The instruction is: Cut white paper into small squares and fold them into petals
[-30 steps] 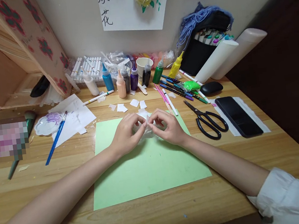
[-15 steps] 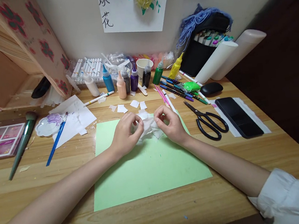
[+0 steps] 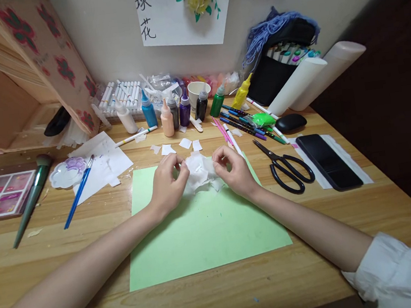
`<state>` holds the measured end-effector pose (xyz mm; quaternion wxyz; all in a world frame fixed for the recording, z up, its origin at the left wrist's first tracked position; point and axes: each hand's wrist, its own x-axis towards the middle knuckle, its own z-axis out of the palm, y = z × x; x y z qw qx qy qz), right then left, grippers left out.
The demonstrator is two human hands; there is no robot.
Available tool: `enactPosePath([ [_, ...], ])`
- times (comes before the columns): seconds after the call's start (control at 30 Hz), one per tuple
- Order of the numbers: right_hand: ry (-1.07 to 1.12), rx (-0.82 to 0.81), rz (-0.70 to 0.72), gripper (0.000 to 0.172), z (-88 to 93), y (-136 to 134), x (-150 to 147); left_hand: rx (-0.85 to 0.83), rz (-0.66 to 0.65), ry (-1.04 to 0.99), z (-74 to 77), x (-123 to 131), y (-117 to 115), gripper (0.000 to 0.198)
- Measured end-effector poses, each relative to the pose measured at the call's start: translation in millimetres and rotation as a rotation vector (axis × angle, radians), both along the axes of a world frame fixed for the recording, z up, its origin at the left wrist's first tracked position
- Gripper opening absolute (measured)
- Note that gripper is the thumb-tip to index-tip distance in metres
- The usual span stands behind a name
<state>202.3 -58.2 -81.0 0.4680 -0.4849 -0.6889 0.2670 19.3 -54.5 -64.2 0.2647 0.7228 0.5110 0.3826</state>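
Observation:
A crumpled piece of white tissue paper point(image 3: 199, 169) lies in loose folds over the top edge of a light green sheet of paper point(image 3: 208, 233). My left hand point(image 3: 170, 181) is closed in a pinch at the tissue's left side, thumb against forefinger. On the right side, my right hand point(image 3: 235, 173) pinches the tissue's edge between thumb and fingertips. Both wrists rest low over the green sheet. The exact grip is partly hidden by the fingers. Small white paper squares point(image 3: 168, 149) lie just beyond the hands.
Black-handled scissors point(image 3: 285, 164) and a phone point(image 3: 329, 161) lie to the right. Paint bottles point(image 3: 184, 109) line the back beside a paper cup point(image 3: 198, 91). Markers point(image 3: 241, 124) are scattered nearby. A paintbrush point(image 3: 79, 192), palette point(image 3: 66, 173) and large brush point(image 3: 33, 200) lie left.
My left hand has shifted slightly left. The tissue paper between the hands now shows more of its folded top. My right hand has barely moved.

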Motion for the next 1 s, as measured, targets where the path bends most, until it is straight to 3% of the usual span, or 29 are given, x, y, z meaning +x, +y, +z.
enactPosePath([
  [0.13,-0.134,0.216,-0.088,0.027,3.9,-7.6,-2.2,-0.003,-0.01,0.005,-0.6,0.0,0.6,0.015],
  [0.27,-0.311,0.38,-0.004,0.027,6.8,-13.8,-5.3,0.033,-0.118,0.012,-0.5,1.2,-0.6,0.016],
  [0.47,-0.301,0.386,0.001,0.025,4.1,-10.3,-6.0,0.059,-0.261,0.01,2.8,1.7,-2.5,0.016],
  [0.77,-0.311,0.381,0.02,0.032,3.1,-9.7,-3.7,0.015,-0.268,-0.021,2.6,-0.2,-1.5,0.02],
  [1.0,-0.293,0.418,0.069,0.033,3.4,-9.4,-4.2,0.044,-0.194,-0.031,1.7,2.4,-2.4,0.016],
])
